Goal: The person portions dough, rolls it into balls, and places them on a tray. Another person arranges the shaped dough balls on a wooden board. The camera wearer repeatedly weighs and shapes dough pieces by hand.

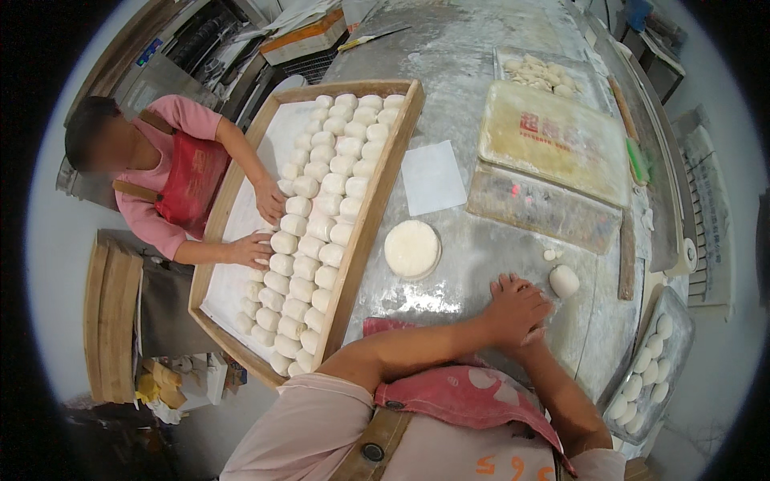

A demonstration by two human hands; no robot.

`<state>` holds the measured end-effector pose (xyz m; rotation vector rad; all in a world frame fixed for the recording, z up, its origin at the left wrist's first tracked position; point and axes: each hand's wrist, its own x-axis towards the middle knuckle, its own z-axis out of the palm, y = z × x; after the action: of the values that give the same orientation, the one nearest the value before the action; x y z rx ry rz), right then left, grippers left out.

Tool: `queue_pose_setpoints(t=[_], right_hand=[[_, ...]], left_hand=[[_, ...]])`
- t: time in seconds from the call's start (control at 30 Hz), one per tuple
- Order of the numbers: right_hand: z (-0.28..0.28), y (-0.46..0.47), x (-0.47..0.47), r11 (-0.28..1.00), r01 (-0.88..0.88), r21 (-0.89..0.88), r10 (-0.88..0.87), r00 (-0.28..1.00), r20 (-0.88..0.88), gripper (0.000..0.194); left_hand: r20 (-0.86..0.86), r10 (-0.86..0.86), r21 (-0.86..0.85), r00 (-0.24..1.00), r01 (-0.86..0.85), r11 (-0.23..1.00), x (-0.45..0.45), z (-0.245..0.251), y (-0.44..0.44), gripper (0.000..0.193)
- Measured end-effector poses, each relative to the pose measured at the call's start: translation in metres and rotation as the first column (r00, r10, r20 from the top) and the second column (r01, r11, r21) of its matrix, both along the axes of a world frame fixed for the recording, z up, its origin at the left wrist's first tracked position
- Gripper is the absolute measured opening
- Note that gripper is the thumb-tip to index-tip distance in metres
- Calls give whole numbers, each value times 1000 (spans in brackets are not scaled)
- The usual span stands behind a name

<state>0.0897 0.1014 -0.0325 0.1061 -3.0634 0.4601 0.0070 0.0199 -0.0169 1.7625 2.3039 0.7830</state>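
My left hand (516, 309) lies over my right hand (527, 338) above the metal worktop, the two overlapping; which fingertips belong to which hand is unclear. No object shows in either. Just right of them sits a dough ball (563, 281), with small dough bits (550, 255) behind it. A round white flour-dusted disc (412, 249) lies on the worktop (445, 300) to their left. Beyond it is a square of white paper (434, 178). At left, a wooden tray (378, 210) holds rows of white dough buns (310, 248), touched by a co-worker's two hands.
The co-worker (180, 174) stands across the tray. A yellowish lid (556, 141) covers part of a clear container (541, 207); a tray of dough pieces (541, 72) is behind. A rolling pin (623, 108), wooden stick (627, 258) and tray of oval dough pieces (646, 373) are right.
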Motion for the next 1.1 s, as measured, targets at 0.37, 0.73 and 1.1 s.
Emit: queue_pose_setpoints(t=[0.37,0.73,1.1], right_hand=[[-10,-1,-4,1000,21,18,-23,994,106,67],[-19,-6,-3,993,96,-69,-78,970,229,67],[-8,-5,-2,998,54,-22,-54,998,17,73]], left_hand=[[103,-27,140,994,12,990,-9,-9,-2,48],[120,-17,192,993,-7,981,0,-10,-7,47],[47,-9,128,999,3,992,-1,-9,-5,46]])
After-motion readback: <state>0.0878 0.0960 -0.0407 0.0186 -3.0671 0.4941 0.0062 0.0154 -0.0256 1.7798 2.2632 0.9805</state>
